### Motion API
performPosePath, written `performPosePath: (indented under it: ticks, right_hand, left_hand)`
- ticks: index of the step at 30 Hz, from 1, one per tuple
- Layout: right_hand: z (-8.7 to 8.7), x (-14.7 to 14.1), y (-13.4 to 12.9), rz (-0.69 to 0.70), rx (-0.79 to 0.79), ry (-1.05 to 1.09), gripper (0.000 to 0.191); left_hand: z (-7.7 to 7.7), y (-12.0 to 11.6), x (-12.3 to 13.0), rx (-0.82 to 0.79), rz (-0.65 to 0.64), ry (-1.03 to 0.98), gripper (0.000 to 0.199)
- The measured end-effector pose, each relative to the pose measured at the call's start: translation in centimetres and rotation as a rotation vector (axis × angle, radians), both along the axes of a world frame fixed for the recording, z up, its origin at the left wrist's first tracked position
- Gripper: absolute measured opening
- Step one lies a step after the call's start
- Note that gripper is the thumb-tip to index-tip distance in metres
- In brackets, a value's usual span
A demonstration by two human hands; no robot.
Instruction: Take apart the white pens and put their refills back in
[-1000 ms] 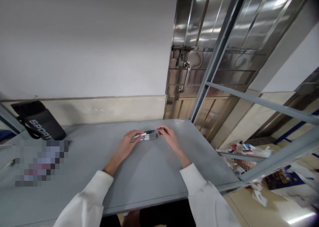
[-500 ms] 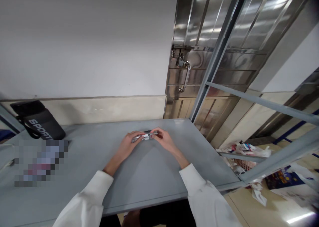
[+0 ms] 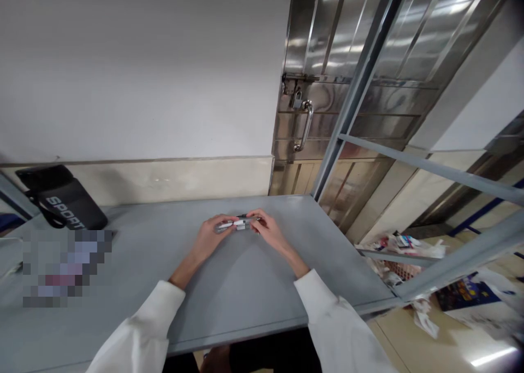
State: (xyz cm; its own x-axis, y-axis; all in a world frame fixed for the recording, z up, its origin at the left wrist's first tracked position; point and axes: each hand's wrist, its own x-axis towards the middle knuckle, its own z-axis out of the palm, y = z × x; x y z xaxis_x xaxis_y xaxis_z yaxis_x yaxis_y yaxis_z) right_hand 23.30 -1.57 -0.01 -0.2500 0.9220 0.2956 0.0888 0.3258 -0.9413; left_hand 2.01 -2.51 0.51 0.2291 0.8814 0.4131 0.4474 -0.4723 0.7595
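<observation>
Over the far part of the grey table, a small bundle of slim grey-and-white pens lies sideways between my hands. My left hand is closed on the left end, thumb in front and fingers behind. At the right end, my right hand pinches the pens with its thumb and fingertips. A dark tip shows behind the bundle. My fingers cover both ends, so how many pens there are I cannot tell.
A black bottle marked SPORT stands at the table's far left, beside a blurred-out item. A wall rises behind. Metal frame bars border the right side, with bags beyond and a padlocked steel door behind.
My right thumb and fingers have shifted slightly on the right end of the pens, curling more. My left hand keeps its hold in nearly the same place.
</observation>
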Motion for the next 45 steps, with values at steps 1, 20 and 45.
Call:
performPosePath:
  ticks: [1, 20, 45]
  right_hand:
    - [0.15, 0.02, -0.06, 0.0, -0.01, -0.005, 0.026]
    - [-0.04, 0.19, 0.22, 0.022, -0.01, -0.003, 0.026]
    - [0.05, 0.13, 0.06, 0.056, -0.032, -0.019, 0.029]
  left_hand:
    - [0.04, -0.05, 0.02, -0.018, 0.005, -0.024, 0.024]
    - [0.7, -0.53, 0.45, -0.109, 0.01, -0.074, 0.026]
    - [-0.23, -0.28, 0.14, -0.035, -0.012, -0.051, 0.025]
